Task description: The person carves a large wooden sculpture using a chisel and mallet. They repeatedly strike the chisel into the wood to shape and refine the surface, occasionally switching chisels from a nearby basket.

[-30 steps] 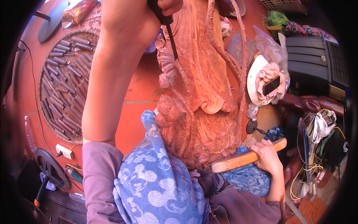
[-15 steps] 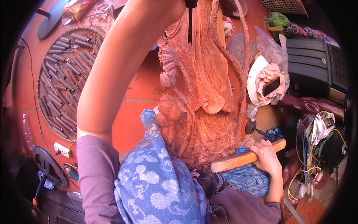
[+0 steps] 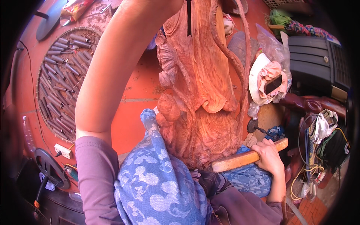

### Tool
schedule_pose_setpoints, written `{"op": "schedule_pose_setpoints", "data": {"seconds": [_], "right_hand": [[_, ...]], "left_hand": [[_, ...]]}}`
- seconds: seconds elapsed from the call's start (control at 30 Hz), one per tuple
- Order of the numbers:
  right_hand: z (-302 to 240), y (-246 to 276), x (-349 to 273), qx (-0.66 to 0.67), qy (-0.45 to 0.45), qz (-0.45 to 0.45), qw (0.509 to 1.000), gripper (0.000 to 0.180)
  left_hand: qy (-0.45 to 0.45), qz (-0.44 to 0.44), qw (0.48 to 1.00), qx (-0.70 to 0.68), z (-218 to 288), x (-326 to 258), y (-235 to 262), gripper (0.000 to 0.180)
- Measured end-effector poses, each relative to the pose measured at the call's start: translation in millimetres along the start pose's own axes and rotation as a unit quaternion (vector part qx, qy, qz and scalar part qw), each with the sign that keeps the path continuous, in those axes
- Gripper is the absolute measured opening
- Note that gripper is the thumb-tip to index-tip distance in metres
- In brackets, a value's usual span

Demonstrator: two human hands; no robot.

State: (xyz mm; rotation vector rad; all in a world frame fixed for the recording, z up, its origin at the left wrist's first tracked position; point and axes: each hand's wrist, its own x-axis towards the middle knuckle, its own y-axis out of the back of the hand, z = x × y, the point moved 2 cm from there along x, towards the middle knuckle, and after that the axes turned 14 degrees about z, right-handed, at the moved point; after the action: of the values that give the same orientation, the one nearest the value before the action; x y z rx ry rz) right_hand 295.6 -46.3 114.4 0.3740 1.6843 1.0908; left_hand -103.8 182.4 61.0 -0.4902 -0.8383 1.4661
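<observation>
My right hand (image 3: 268,155) is closed around a pale, worn wooden bar (image 3: 233,161), held nearly level over my lap at the foot of a carving. The carving is a large reddish wood sculpture (image 3: 215,93) with flowing drapery folds, rough stems and rounded leafy shapes. My left forearm (image 3: 108,71) stretches forward along the sculpture's left side, and the hand itself is cut off by the upper edge. Beside that wrist a thin dark strip (image 3: 189,20) hangs over the wood; what it belongs to is hidden. Blue patterned cloth (image 3: 157,180) covers my legs.
A round woven tray (image 3: 40,98) full of chisel-like tools with dark handles lies at left. A power strip (image 3: 63,151) and cords are near it. At right are a white hat (image 3: 258,75) with a phone (image 3: 273,84) on pink cloth, a dark box (image 3: 309,60) and tangled cables (image 3: 305,176).
My left wrist has shifted slightly left and up, and the dark strip with it. The right hand and wooden bar have stayed almost where they were.
</observation>
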Motion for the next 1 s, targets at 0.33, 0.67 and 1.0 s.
{"op": "schedule_pose_setpoints", "data": {"seconds": [0.33,0.67,1.0], "right_hand": [[-2,0,0,-0.001,0.005,0.008,1.0,0.036],[-1,-1,-1,-0.005,0.004,0.001,1.0,0.036],[-5,4,2,0.004,-0.024,-0.03,0.999,0.037]], "left_hand": [[-0.016,-0.017,1.0,-0.007,4,0,-1,0.052],[-0.031,0.09,0.995,0.017,9,-7,-15,0.051],[0.017,-0.023,0.999,-0.036,3,0,-3,0.054]]}}
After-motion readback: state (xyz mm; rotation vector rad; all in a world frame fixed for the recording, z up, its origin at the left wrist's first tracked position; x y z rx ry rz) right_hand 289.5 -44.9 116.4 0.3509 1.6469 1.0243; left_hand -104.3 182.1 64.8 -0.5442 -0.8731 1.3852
